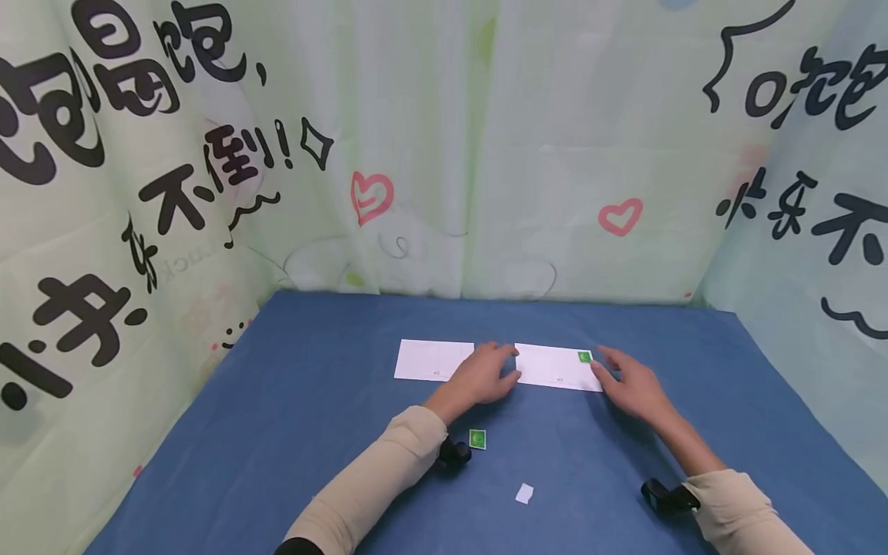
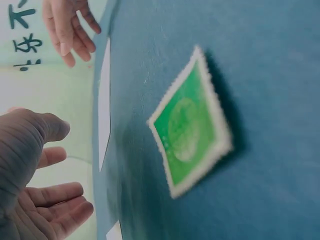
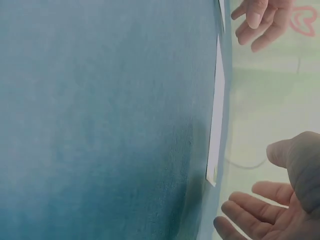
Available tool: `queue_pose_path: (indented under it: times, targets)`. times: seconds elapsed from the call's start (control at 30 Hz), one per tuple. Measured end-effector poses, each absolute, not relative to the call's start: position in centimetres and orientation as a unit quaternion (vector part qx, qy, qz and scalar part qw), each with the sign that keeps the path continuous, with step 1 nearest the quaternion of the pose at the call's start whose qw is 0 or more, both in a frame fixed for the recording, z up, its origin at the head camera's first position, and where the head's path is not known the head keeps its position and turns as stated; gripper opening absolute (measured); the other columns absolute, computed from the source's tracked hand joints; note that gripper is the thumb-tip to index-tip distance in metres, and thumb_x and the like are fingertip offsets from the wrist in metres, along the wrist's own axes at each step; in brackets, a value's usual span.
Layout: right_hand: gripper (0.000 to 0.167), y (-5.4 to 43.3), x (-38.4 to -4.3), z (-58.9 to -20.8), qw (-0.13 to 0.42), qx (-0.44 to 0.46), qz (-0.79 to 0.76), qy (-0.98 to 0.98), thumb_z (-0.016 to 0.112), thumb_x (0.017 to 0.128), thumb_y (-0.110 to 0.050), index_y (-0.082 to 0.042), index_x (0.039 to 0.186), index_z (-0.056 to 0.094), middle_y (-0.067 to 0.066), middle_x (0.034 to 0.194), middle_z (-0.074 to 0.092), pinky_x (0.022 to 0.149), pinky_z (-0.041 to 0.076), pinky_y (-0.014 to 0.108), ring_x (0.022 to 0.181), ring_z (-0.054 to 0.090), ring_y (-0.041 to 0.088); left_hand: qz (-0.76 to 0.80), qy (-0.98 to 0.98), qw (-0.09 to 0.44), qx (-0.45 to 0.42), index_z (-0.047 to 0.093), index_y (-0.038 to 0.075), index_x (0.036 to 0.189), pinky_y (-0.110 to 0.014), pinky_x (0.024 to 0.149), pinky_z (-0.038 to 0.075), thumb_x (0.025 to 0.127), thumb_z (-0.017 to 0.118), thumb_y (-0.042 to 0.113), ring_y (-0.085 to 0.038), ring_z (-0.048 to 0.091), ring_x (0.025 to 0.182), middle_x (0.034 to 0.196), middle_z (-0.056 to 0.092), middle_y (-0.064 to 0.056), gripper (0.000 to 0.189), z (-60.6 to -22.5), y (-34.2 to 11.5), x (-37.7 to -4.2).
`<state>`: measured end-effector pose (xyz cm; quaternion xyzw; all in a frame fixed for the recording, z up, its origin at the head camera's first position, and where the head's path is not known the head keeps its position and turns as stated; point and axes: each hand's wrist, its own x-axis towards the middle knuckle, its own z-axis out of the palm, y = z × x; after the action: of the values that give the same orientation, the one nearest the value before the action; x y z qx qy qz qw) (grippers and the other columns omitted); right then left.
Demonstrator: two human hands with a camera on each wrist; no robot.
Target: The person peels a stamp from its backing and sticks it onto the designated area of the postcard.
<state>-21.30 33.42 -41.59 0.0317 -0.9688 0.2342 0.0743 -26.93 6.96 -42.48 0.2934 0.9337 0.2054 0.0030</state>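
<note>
Two white envelopes lie side by side on the blue table. The right-hand envelope [image 1: 551, 368] carries a green stamp [image 1: 585, 357] at its upper right corner. My left hand [image 1: 483, 373] hovers by that envelope's left end, overlapping the end of the left-hand envelope [image 1: 432, 361] in the head view. At the stamped end is my right hand [image 1: 630, 384], thumb close to the corner. Both wrist views show relaxed, spread fingers holding nothing. A loose green stamp [image 2: 187, 130] with a white perforated border lies below my left wrist.
A small white paper scrap [image 1: 524, 493] lies toward the near side of the blue tablecloth [image 1: 333, 432]. Printed curtains [image 1: 430, 154] hang behind the table and along both sides. Each wrist wears a black camera [image 1: 454, 452].
</note>
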Motion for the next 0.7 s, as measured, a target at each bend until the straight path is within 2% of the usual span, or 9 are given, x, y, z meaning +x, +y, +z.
queue_pose_path:
  times: [0.27,0.43,0.7]
  targets:
    - [0.054,32.6,-19.8,-41.4,0.094,0.053,0.254,-0.961,0.061,0.103,-0.026,0.015,0.138,0.050,0.036,0.124,0.062,0.090,0.052,0.061,0.111,0.063,0.050,0.225,0.927,-0.012,0.300,0.060,0.016,0.141,-0.037,0.104,0.048,0.103,0.060,0.033,-0.023,0.057,0.127,0.136,0.061,-0.010,0.041,-42.9,4.2,-25.4]
    - [0.052,31.6,-18.7,-41.5,0.101,0.073,0.261,-0.957,0.064,0.102,-0.024,0.012,0.137,0.053,0.033,0.124,0.065,0.088,0.054,0.057,0.112,0.064,0.046,0.240,0.927,-0.020,0.288,0.060,0.016,0.141,-0.039,0.103,0.049,0.102,0.061,0.032,-0.024,0.057,0.125,0.137,0.060,-0.011,0.041,-43.1,2.6,-24.6]
    - [0.047,29.5,-17.4,-41.2,0.110,0.099,0.263,-0.953,0.067,0.100,-0.021,0.008,0.135,0.057,0.028,0.122,0.068,0.085,0.056,0.054,0.110,0.067,0.042,0.268,0.924,-0.027,0.270,0.062,0.012,0.138,-0.044,0.107,0.046,0.101,0.064,0.028,-0.028,0.054,0.129,0.138,0.059,-0.014,0.041,-43.5,0.0,-24.4]
